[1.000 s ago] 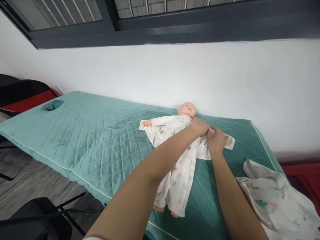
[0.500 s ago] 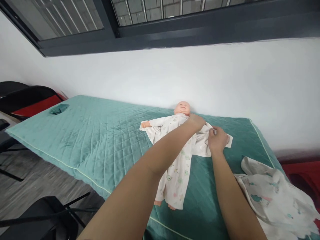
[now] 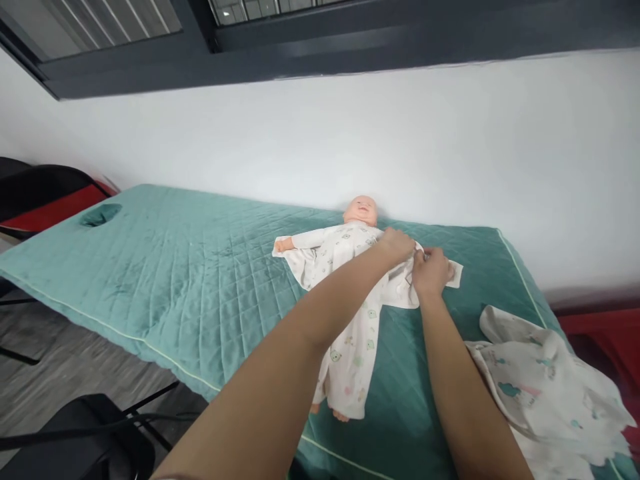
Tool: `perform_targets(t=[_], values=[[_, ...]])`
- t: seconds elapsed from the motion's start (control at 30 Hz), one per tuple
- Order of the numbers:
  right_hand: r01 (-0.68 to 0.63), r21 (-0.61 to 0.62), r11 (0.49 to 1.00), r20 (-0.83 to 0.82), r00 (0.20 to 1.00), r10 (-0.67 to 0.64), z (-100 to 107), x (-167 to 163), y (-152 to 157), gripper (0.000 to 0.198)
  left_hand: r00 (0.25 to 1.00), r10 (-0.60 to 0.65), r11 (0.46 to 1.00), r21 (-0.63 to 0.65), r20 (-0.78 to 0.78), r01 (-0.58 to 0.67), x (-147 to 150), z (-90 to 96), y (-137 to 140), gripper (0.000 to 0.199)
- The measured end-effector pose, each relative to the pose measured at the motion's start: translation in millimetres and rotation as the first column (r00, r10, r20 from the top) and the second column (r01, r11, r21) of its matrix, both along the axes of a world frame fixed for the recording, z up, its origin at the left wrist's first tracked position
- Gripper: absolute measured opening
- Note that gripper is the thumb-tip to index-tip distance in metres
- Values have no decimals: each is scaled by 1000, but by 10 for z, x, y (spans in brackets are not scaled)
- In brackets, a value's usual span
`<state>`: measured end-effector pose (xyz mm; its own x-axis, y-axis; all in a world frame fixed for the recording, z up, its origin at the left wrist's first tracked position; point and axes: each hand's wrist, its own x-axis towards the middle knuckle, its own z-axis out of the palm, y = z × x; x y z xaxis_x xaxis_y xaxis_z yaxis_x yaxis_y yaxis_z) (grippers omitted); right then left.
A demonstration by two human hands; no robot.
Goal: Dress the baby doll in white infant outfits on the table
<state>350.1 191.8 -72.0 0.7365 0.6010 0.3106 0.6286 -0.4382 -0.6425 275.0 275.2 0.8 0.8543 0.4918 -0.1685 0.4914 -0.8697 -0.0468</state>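
A baby doll (image 3: 361,211) lies on its back on the green quilted bed cover (image 3: 200,280), its head by the wall. It wears a white printed baby outfit (image 3: 345,360), and a white garment lies spread out around its arms. My left hand (image 3: 399,245) reaches across the doll's chest, fingers closed on the cloth near its shoulder. My right hand (image 3: 431,270) pinches the sleeve cloth (image 3: 400,287) along the same arm. The fingertips of both hands are partly hidden. The doll's other arm is stretched out to the left, its small hand bare.
A crumpled white printed cloth (image 3: 550,393) lies at the bed's right corner. A red item (image 3: 605,340) stands beyond it. Black chairs (image 3: 85,433) stand at the front left, and a black and red chair (image 3: 55,197) at the far left. The white wall (image 3: 300,147) borders the bed.
The view has shifted slightly, so the bed and doll sit a little higher and more to the left. Both hands keep their hold on the cloth, the left slightly nearer the right.
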Motion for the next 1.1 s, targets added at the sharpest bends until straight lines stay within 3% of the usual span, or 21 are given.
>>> perform_targets(t=[0.37, 0.63, 0.77, 0.9, 1.0, 1.1], values=[[46, 110, 993, -151, 988, -29, -69, 180, -36, 33, 998, 13, 980, 197, -58, -1, -311, 399, 48, 40], [55, 274, 960, -302, 953, 31, -154, 305, -3, 23, 997, 60, 971, 235, -58, -45, -518, 466, 121, 42], [57, 430, 901, -402, 905, 135, -178, 366, 37, 19, 998, 46, 979, 201, -47, -36, -524, 449, 84, 46], [130, 591, 796, -455, 869, 195, -173, 448, 38, 19, 999, 26, 992, 128, -32, -22, -459, 325, 29, 45], [192, 653, 732, -455, 873, 177, -158, 463, 15, 22, 999, 37, 997, 73, -15, -35, -392, 193, -24, 43], [155, 683, 714, -365, 919, 150, -119, 361, -15, 27, 997, 68, 998, 17, 22, -68, -384, 146, -96, 42]])
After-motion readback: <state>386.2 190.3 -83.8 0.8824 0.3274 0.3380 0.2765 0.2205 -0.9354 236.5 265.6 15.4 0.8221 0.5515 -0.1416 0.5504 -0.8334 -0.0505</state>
